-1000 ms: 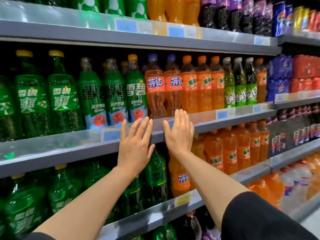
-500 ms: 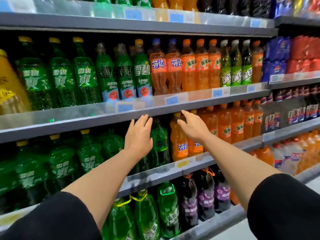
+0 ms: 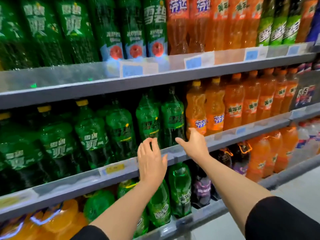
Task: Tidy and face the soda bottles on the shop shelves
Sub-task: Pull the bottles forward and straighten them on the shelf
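Large green soda bottles (image 3: 149,118) and orange soda bottles (image 3: 196,110) stand in a row on the middle shelf (image 3: 225,137). My left hand (image 3: 150,160) is raised in front of the shelf edge below two green bottles (image 3: 173,118), fingers loosely bent, holding nothing. My right hand (image 3: 194,142) reaches toward the base of the leftmost orange bottle with fingers spread; whether it touches the bottle is unclear. Both forearms come up from the bottom of the view, with black sleeves.
The upper shelf (image 3: 69,82) carries more green, orange and lime-labelled bottles with blue price tags (image 3: 132,71). The lower shelf (image 3: 199,217) holds green, purple and orange bottles. A yellow price tag (image 3: 115,168) sits on the middle shelf rail. Grey floor (image 3: 294,189) lies at right.
Both hands have dropped from the upper shelf rail to the middle shelf's front. The camera has tilted down and come closer, so a lower shelf shows.
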`<state>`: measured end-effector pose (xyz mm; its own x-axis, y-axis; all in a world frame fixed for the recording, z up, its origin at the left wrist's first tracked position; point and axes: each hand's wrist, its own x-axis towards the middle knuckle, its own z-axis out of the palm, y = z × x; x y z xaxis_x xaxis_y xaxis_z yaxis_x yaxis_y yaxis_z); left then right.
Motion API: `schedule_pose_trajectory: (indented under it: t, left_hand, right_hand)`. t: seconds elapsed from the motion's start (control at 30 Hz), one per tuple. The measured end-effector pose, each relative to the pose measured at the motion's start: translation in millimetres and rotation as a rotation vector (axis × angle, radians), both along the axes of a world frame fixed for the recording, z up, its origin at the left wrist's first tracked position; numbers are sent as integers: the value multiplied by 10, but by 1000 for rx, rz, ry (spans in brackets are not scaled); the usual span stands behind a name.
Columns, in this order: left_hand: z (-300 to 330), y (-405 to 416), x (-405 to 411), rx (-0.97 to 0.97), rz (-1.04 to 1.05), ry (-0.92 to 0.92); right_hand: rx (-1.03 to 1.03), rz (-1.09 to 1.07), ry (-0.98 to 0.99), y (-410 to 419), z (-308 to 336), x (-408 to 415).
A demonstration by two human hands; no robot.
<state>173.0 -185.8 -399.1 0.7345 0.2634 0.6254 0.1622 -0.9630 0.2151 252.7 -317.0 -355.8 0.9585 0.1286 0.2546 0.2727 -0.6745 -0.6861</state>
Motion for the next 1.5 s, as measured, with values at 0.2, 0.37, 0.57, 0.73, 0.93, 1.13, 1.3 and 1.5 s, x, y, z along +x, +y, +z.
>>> schedule_pose_trajectory:
  t: [0.2,0.37,0.57,0.73,0.93,1.13,1.3,1.5]
  left_hand:
    - [-308,49,17,14,-28,26]
    - [-376,95,35,-9,-41,-30]
    - [-425,98,19,-39,-51,-60]
    - [-439,93,4,-44,-66,-42]
    - [-399,85,37,-57,-23,-2]
    - [-406,140,-113,-135,-142,-24]
    - [-577,331,-423,-116,49,-121]
    - [-548,543,-620,-106,229,-35]
  right_hand:
    - [-135,-199,-43,338,-194,71]
    - [-176,-307,-59,477,-268,144]
    - [-188,-339,-74,499,-304,200]
    - [-175,-332,-54,455,-294,242]
    - [-175,-326,-49,452,-293,232]
    - [1,-371,-271,525,-370,-55]
    - [17,-85,-348,832,-475,-314]
    - [-158,-183,-190,1067,-376,-346]
